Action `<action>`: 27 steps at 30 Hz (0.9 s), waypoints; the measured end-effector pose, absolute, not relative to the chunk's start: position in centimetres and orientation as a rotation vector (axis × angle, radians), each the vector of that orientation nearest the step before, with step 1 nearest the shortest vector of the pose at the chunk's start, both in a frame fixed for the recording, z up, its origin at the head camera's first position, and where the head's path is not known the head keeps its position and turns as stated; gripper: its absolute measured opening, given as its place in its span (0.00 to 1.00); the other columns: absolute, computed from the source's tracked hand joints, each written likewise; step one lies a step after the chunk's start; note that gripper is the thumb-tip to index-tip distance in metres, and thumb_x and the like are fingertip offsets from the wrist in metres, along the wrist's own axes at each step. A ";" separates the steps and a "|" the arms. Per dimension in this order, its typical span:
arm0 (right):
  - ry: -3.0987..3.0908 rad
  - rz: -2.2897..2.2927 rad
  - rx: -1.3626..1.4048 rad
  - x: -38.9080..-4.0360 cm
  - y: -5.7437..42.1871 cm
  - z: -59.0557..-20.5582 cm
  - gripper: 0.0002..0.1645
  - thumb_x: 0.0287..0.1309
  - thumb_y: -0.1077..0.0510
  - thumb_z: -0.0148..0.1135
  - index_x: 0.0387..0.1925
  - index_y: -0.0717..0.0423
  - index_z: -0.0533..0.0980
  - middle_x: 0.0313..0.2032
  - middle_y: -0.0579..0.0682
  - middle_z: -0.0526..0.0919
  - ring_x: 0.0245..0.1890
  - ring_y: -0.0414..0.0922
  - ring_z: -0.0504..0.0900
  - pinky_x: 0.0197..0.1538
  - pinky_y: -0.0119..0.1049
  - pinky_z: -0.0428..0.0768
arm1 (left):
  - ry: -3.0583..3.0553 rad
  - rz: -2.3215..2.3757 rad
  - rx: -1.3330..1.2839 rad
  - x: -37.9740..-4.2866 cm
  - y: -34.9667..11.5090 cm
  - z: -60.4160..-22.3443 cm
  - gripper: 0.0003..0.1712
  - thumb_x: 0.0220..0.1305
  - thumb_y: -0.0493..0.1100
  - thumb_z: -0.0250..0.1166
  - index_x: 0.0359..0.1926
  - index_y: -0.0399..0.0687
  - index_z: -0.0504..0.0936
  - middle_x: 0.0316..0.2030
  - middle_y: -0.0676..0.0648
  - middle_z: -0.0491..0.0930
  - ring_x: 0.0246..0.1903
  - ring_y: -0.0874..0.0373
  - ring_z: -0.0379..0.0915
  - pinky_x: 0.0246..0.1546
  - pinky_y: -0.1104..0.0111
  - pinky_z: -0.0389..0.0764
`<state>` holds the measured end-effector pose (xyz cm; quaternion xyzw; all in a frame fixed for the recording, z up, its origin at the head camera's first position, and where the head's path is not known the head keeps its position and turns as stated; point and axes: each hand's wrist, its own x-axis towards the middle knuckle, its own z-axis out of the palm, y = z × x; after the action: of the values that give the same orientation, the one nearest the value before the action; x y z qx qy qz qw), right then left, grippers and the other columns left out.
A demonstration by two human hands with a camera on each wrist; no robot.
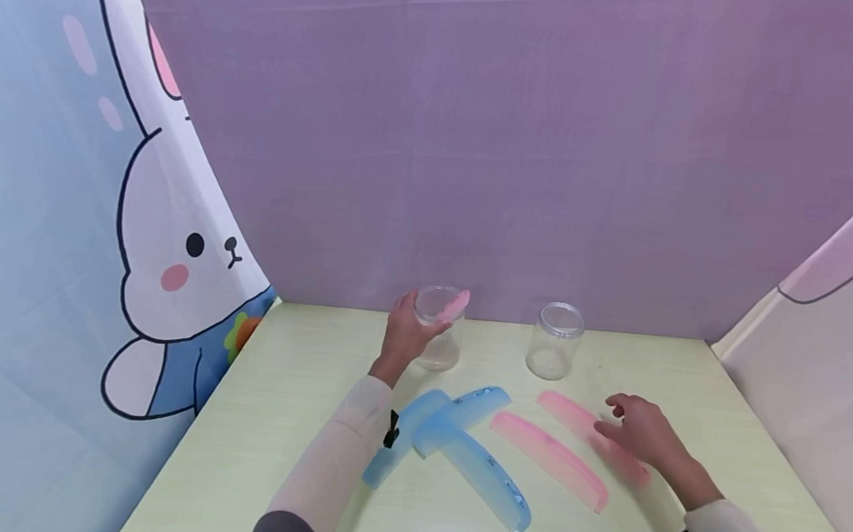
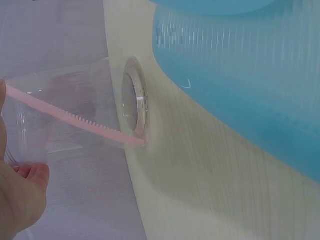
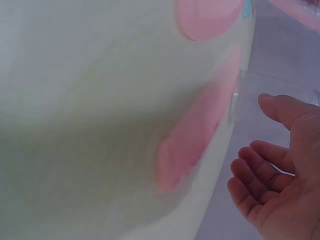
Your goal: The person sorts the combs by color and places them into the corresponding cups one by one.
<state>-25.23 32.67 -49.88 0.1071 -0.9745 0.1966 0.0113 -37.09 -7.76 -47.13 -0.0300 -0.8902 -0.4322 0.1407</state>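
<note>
My left grip [image 1: 406, 332] clasps a clear jar [image 1: 440, 354], pink comb [image 1: 456, 305] leaning inside | right grip [image 1: 642, 433] relaxed, unladen, near a second pink comb [image 1: 576, 418] on the surface [image 1: 295, 406] | step: likely steadying the jar; next calls for pinching that comb

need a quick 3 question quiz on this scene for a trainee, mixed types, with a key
1. How many blue combs lie on the table?
2. True or false: the right hand holds nothing.
3. Fill the blank: the left hand grips a clear jar with a ____ in it.

Key:
1. Three
2. True
3. pink comb
</note>
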 end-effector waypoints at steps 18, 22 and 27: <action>-3.086 0.598 0.280 -23.6 34.1 -52.4 0.29 0.55 0.51 0.73 0.48 0.71 0.79 0.34 0.54 0.84 0.32 0.46 0.79 0.37 0.44 0.81 | -2.570 -1.275 -0.068 -36.9 -7.7 -47.2 0.55 0.55 0.57 0.78 0.76 0.41 0.62 0.70 0.37 0.69 0.69 0.41 0.68 0.67 0.49 0.74; -3.097 0.605 0.269 -23.3 34.1 -52.7 0.27 0.53 0.51 0.74 0.46 0.70 0.80 0.30 0.49 0.79 0.30 0.44 0.74 0.34 0.38 0.74 | -2.574 -1.276 -0.059 -37.0 -7.7 -47.2 0.55 0.56 0.57 0.78 0.76 0.42 0.62 0.70 0.37 0.69 0.68 0.41 0.69 0.67 0.49 0.74; -3.109 0.572 0.259 -22.9 34.1 -52.6 0.27 0.50 0.49 0.76 0.43 0.68 0.80 0.28 0.49 0.77 0.29 0.44 0.72 0.34 0.39 0.73 | -2.565 -1.273 -0.067 -37.0 -7.7 -47.1 0.54 0.56 0.57 0.78 0.76 0.40 0.62 0.70 0.36 0.69 0.69 0.41 0.68 0.67 0.49 0.74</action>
<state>-22.87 34.13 -52.62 0.0816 -0.9801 0.1805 -0.0150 -36.98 -7.69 -47.11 -0.0231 -0.8869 -0.4402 0.1384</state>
